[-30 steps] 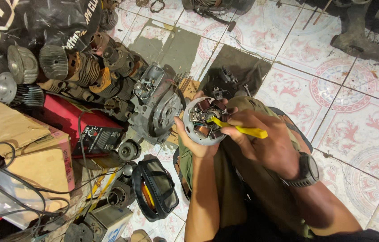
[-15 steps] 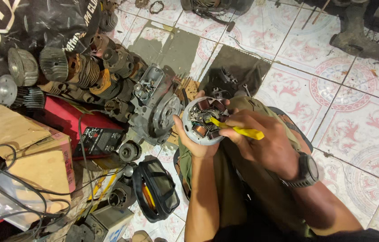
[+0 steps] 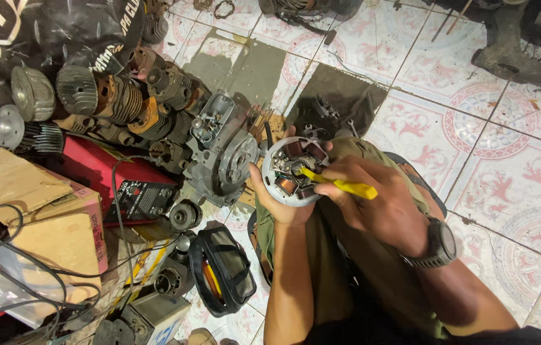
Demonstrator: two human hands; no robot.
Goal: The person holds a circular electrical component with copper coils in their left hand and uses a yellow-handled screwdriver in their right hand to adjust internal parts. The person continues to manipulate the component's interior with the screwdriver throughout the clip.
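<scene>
Right over the person's lap, the right hand [image 3: 379,207], with a dark wristwatch [image 3: 440,243] on its wrist, is clenched around one yellow-handled screwdriver [image 3: 340,185], whose tip rests inside the round grey metal stator plate with copper coils [image 3: 293,169]. The left hand [image 3: 280,201] cups that plate from below, fingers wrapped around its lower rim, holding it just above the olive-green trousers [image 3: 347,255].

Two copper coils show on the plate. Just beside it to the left lies one grey engine casing [image 3: 222,150], almost touching the plate's edge. Beyond that sits a heap of finned rusty metal cylinders [image 3: 110,102], at least five, packed together. One red box-shaped machine [image 3: 107,176] and one brown cardboard box [image 3: 34,217] crowd the left edge, with black cables [image 3: 2,223] over them. One black oval lamp housing [image 3: 222,271] lies by the knee.

To the right, the patterned pink-and-white floor tiles [image 3: 507,179] lie open, well apart from the clutter.
</scene>
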